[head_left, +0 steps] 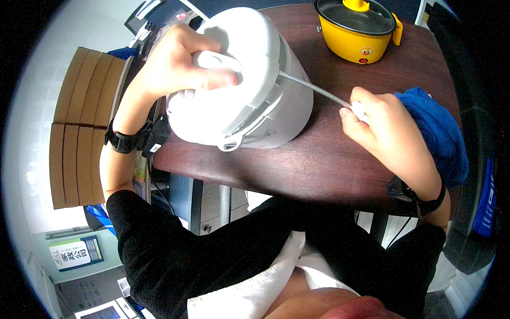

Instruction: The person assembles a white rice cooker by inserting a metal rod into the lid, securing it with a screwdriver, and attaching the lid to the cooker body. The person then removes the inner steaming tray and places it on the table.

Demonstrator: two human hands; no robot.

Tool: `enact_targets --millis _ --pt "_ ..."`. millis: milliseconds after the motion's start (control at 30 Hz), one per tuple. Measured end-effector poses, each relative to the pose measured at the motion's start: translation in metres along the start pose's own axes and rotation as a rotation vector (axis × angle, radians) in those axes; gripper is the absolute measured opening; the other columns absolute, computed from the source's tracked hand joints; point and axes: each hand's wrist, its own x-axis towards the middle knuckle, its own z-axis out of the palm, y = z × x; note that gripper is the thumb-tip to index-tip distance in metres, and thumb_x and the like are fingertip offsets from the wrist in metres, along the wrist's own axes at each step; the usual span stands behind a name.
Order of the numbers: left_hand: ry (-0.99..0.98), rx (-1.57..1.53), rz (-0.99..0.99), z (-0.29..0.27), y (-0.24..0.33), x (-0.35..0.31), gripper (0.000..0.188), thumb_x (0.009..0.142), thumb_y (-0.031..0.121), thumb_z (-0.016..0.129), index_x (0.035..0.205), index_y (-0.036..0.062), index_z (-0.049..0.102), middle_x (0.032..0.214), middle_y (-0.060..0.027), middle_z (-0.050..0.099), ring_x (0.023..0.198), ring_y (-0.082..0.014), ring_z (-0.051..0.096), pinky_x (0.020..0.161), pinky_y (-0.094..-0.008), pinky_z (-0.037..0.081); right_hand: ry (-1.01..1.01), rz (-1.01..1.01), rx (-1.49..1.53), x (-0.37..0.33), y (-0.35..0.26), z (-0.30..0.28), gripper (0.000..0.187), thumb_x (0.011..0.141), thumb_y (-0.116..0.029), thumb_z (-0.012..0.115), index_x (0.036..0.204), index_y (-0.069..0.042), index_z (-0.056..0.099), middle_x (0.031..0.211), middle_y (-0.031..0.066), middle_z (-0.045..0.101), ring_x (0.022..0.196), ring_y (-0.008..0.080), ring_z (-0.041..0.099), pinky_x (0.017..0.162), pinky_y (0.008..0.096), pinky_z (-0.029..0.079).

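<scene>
L hand (178, 66) fingers clenched round white cooker (249, 80) handle; R hand (385, 130) fingers pinched its white cord (313, 89) above desk (319, 154).

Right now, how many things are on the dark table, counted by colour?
White: 2, the rice cooker under the left hand and its cord in the right hand
Yellow: 1, the small pot
Blue: 1, the cloth
Total: 4

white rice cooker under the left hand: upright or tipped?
Tipped. The white rice cooker leans on the dark wooden table, its lid facing the camera; the left hand grips its handle, the right hand holds its white cord.
</scene>
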Motion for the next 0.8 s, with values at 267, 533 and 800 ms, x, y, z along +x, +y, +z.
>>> enact_targets --millis 267,533,800 --pt "-0.114 0.109 -0.002 -0.005 0.006 0.014 0.048 0.073 0.048 0.077 0.077 0.0006 0.072 0.059 -0.006 0.062 0.051 -0.012 0.061 0.048 -0.0232 0.045 -0.043 0.035 -0.081 -0.01 -0.009 -0.017 0.027 0.089 -0.017 0.061 0.073 0.003 0.05 0.059 0.0222 0.054 0.051 0.0345 0.056 0.047 0.0382 0.04" --pt "-0.064 0.176 -0.088 0.009 0.011 0.029 0.051 0.073 0.052 0.075 0.079 0.0014 0.073 0.058 -0.0063 0.06 0.051 -0.013 0.06 0.05 -0.0247 0.046 -0.01 0.121 -0.293 -0.016 -0.011 -0.017 0.028 0.088 -0.02 0.062 0.077 0.005 0.056 0.064 0.0245 0.058 0.057 0.0357 0.061 0.05 0.0391 0.045" --pt "-0.054 0.157 -0.131 0.009 0.008 0.03 0.055 0.074 0.054 0.074 0.08 -0.0004 0.073 0.058 -0.0078 0.062 0.052 -0.0145 0.062 0.05 -0.0254 0.047 -0.144 0.165 -0.026 0.002 0.007 -0.026 0.037 0.094 -0.029 0.056 0.075 0.003 0.057 0.057 0.0203 0.054 0.047 0.0294 0.052 0.047 0.0352 0.04"
